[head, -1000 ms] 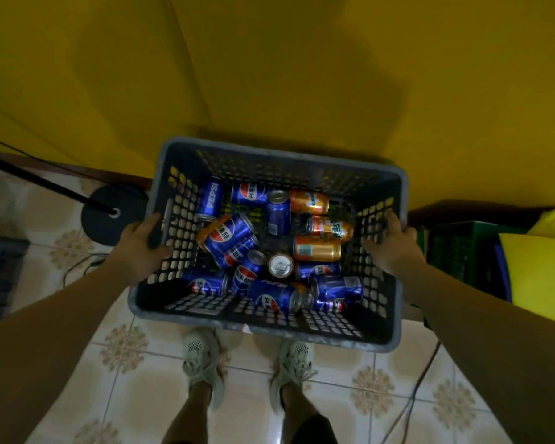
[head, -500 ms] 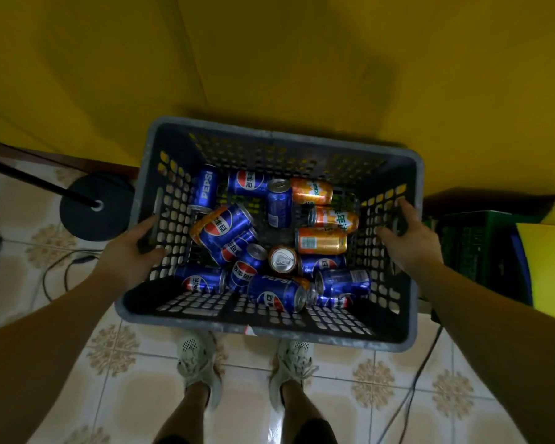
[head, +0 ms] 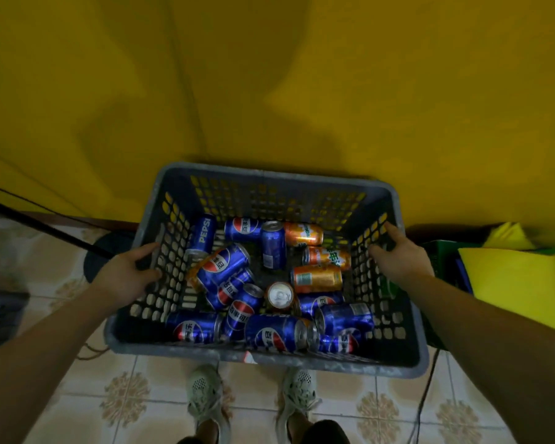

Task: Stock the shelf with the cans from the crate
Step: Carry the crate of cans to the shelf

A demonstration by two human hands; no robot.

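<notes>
A grey perforated plastic crate (head: 269, 177) is held up in front of me, above my feet. My left hand (head: 125, 274) grips its left wall from outside, fingers hooked into the holes. On the other side, my right hand (head: 398, 257) grips the right wall the same way. Inside lie several blue cola cans (head: 225, 264) jumbled on their sides, a blue can (head: 273, 245) near the middle, and three orange cans (head: 318, 278) toward the right. One can (head: 281, 296) shows its silver top. No shelf is in view.
A yellow cloth (head: 269, 75) hangs right behind the crate. A black round stand base (head: 104, 254) with a slanting pole sits on the tiled floor at left. At right are a green crate (head: 442, 257) and yellow fabric (head: 519, 283). Cables run over the floor.
The crate has risen and come closer to the yellow cloth, carried in both hands. The cans have barely shifted inside it.
</notes>
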